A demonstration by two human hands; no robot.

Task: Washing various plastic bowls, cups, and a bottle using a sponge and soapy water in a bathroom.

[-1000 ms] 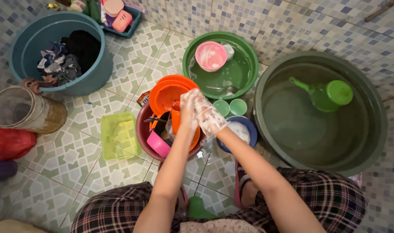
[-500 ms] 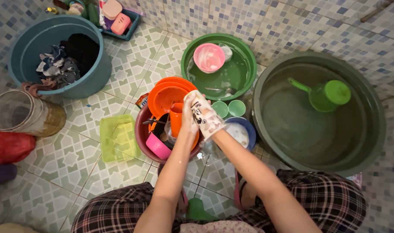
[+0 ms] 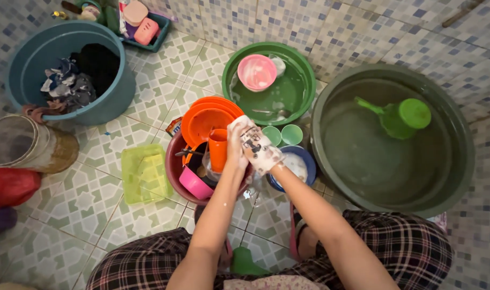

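Both soapy hands, left hand [image 3: 235, 146] and right hand [image 3: 266, 153], clasp a printed cup [image 3: 252, 138], now turned slightly, still above the maroon basin [image 3: 176, 161].

A home washroom: tiled floor [image 3: 148, 91], laundry tub [image 3: 19, 80], dishwashing basins [image 3: 304, 70]

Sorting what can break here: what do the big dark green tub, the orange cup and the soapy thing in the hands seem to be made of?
The dark green tub looks like moulded plastic: a thick rolled rim with a dull sheen. The orange cup also looks plastic, opaque, uniformly coloured, slightly glossy. The soapy cup, held between left hand and right hand, is pale with a dark print; foam covers it, so plastic or ceramic stays open.
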